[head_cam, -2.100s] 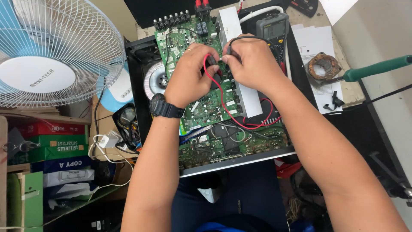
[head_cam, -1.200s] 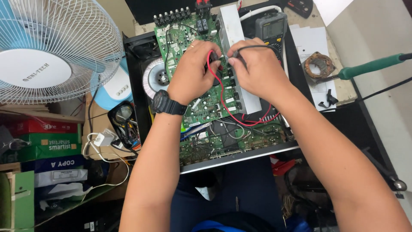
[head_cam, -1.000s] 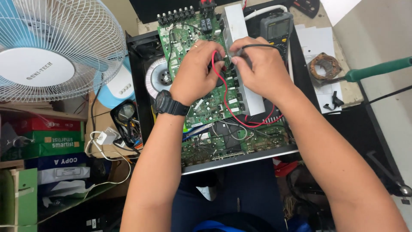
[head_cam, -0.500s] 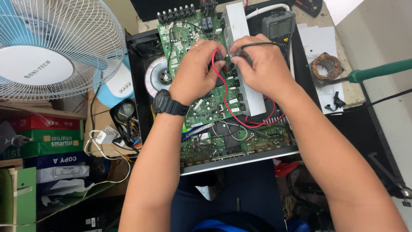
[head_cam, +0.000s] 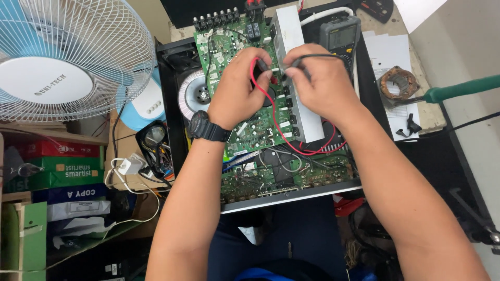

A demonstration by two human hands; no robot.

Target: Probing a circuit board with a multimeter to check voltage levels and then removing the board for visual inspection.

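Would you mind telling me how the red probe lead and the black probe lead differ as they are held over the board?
The red probe lead is in the left hand and loops down across the circuit board. The black probe lead is in the right hand and runs over that hand towards the multimeter. Both tips meet near the silver heatsink.

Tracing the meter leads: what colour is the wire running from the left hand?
Red wire, from the left hand; head view.

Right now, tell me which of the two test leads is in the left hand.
The red lead: the left hand pinches its probe over the green circuit board. The black lead runs from the right hand toward the multimeter.
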